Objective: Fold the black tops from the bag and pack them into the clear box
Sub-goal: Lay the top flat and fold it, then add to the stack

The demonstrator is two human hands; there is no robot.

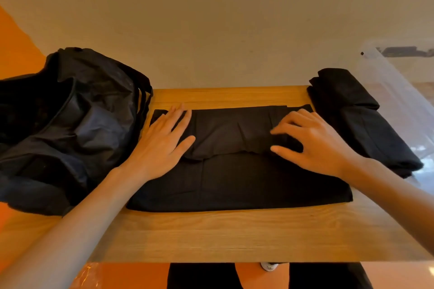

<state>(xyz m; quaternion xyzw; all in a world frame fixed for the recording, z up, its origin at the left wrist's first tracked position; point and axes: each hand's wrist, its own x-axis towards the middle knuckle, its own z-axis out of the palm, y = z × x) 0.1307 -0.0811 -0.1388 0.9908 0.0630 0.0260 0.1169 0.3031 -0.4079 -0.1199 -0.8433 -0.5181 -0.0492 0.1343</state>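
A black top (234, 180) lies flat in the middle of the wooden table (223, 237), its far part folded over toward me. My left hand (162, 143) presses flat on the top's left side with straight fingers. My right hand (314, 141) rests on the right side, fingers bent, fingertips pressing into the folded layer. A black bag (70, 124) sits slumped at the left, open at its top. Several folded black tops (359, 119) are stacked at the right, beside the clear box (399, 101).
The clear box stands at the table's right edge, partly out of view; its wall is see-through. A plain beige wall rises behind the table. Bare wood shows along the near edge. My legs and an orange floor appear below the table.
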